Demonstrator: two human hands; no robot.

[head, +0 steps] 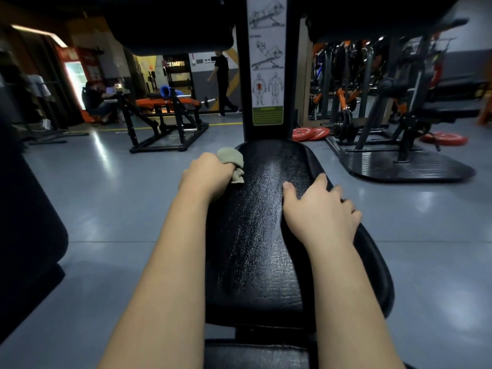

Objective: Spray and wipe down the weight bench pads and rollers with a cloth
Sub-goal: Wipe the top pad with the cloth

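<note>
A long black bench pad [255, 222] runs away from me down the middle of the view, its surface shiny with a wet-looking sheen. My left hand [207, 174] grips a crumpled grey-green cloth [232, 162] against the pad's far left edge. My right hand [323, 211] rests on the pad's right side, fingers wrapped over the edge and thumb lying on top. Two black roller pads [173, 25] hang above at the top of the view, either side of the upright post [267, 65]. No spray bottle is in view.
The post carries an exercise chart sticker [267, 59]. Red weight plates [310, 133] lie on the grey floor behind it. An orange and black bench machine [165, 121] stands at back left, racks at right. A person [222, 82] walks in the background.
</note>
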